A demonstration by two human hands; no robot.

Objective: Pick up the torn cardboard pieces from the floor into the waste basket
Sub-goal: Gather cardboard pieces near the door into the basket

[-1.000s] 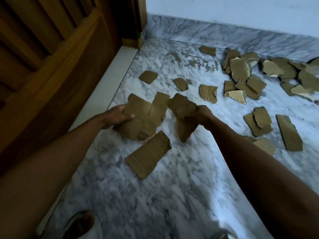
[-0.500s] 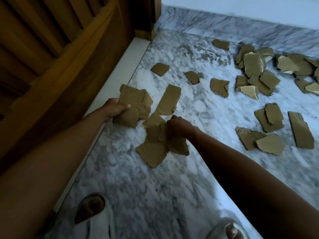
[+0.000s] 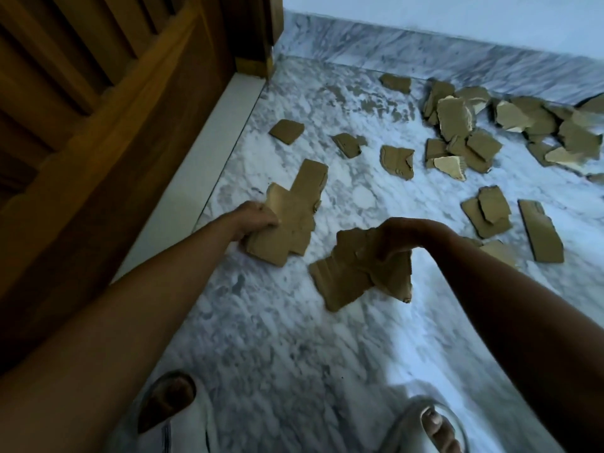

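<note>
My left hand (image 3: pixel 258 217) grips a stack of brown torn cardboard pieces (image 3: pixel 287 227) just above the marble floor (image 3: pixel 277 338), near the white door sill. My right hand (image 3: pixel 397 237) grips a second bunch of cardboard pieces (image 3: pixel 356 276), lifted off the floor and hanging down from the fingers. One long piece (image 3: pixel 310 179) lies on the floor behind the left bunch. Several loose pieces (image 3: pixel 457 122) lie scattered at the far right by the wall. No waste basket shows in the head view.
A wooden door (image 3: pixel 81 109) and white sill (image 3: pixel 199 178) run along the left. A marble skirting (image 3: pixel 425 53) closes the back. My two feet in white slippers (image 3: pixel 176 416) stand at the bottom edge. More pieces (image 3: pixel 539 233) lie at mid right.
My right hand has gathered the pieces it pressed on the floor and lifted them as a bunch. My left hand keeps its stack, now a little lower and further forward.
</note>
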